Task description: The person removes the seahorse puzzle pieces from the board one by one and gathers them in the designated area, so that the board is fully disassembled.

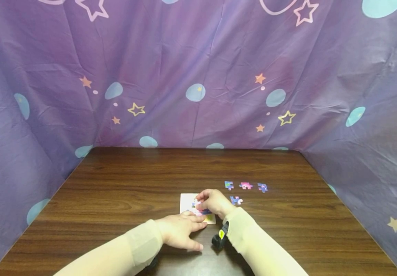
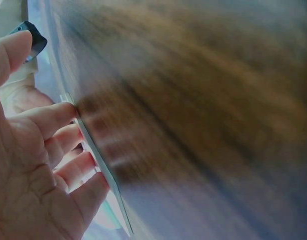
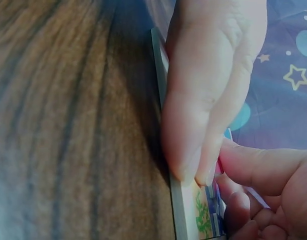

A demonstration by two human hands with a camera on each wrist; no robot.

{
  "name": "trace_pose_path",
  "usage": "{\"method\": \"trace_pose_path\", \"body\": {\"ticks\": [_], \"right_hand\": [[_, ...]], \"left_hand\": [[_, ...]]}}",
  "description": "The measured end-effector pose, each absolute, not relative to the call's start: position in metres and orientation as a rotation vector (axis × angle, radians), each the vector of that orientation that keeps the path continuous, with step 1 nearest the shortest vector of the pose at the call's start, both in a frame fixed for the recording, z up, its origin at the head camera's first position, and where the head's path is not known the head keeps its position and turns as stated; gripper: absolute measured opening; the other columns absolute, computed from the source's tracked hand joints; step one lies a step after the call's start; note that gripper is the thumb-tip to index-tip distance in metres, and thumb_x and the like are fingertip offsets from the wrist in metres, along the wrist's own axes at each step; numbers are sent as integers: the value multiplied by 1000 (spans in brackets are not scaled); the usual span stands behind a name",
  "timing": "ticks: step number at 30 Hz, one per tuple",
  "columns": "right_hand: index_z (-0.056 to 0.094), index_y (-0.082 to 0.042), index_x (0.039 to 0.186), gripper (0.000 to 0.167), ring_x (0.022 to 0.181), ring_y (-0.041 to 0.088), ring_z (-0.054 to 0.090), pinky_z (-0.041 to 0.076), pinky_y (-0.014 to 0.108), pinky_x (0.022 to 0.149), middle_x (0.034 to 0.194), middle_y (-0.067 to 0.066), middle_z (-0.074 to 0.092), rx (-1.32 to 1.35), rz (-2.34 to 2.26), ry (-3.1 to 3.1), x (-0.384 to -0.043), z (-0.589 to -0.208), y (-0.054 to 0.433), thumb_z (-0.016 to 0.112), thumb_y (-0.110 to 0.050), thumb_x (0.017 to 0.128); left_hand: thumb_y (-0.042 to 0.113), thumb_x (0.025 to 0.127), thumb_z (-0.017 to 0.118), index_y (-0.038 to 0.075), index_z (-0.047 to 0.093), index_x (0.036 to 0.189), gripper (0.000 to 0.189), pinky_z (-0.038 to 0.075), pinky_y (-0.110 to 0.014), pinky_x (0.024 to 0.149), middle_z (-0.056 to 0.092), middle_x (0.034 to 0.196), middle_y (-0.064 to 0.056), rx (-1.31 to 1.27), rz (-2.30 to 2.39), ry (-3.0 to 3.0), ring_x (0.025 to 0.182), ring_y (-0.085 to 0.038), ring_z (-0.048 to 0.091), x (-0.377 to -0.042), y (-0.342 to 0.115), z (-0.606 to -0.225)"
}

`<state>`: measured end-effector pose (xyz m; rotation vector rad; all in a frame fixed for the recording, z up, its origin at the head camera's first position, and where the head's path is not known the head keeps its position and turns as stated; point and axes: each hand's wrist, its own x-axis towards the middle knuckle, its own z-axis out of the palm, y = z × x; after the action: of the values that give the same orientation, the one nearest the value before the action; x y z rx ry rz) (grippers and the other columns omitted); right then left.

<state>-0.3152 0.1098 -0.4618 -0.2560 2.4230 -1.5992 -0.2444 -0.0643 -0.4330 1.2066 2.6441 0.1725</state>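
Observation:
A small white-bordered puzzle board [image 1: 185,199] lies on the table, partly covered by both hands. My left hand [image 1: 182,230] is spread flat, its straight fingers resting on the board's near edge and thumb stretched to the side. In the left wrist view those fingertips line the edge of the board [image 2: 101,162]. Over the board's right part, my right hand [image 1: 218,204] pinches a puzzle piece [image 3: 228,134] between thumb and fingers. Only a thin bit of that piece shows. A printed yellow and green part of the picture [image 3: 202,215] appears beside the left hand's fingertips.
Several loose puzzle pieces lie right of the board: a blue-green one [image 1: 228,185], a pink one [image 1: 245,186], a blue one [image 1: 262,187] and a blue-and-white one [image 1: 235,200] close to the right wrist. A purple patterned curtain [image 1: 170,69] surrounds the brown wooden table [image 1: 122,180].

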Motion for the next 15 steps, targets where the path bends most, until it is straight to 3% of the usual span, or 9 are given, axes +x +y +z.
{"method": "trace_pose_path", "body": {"ticks": [15], "right_hand": [[68,4,97,25,72,13,56,48,24,65,78,3,62,-240,-1653,2360,-317,-462,114,74,4,73]], "left_hand": [[62,86,54,21,49,143,70,29,-34,112,36,152,6,1181,176,2635,141,-21,30,-244,-64,-431]]}}
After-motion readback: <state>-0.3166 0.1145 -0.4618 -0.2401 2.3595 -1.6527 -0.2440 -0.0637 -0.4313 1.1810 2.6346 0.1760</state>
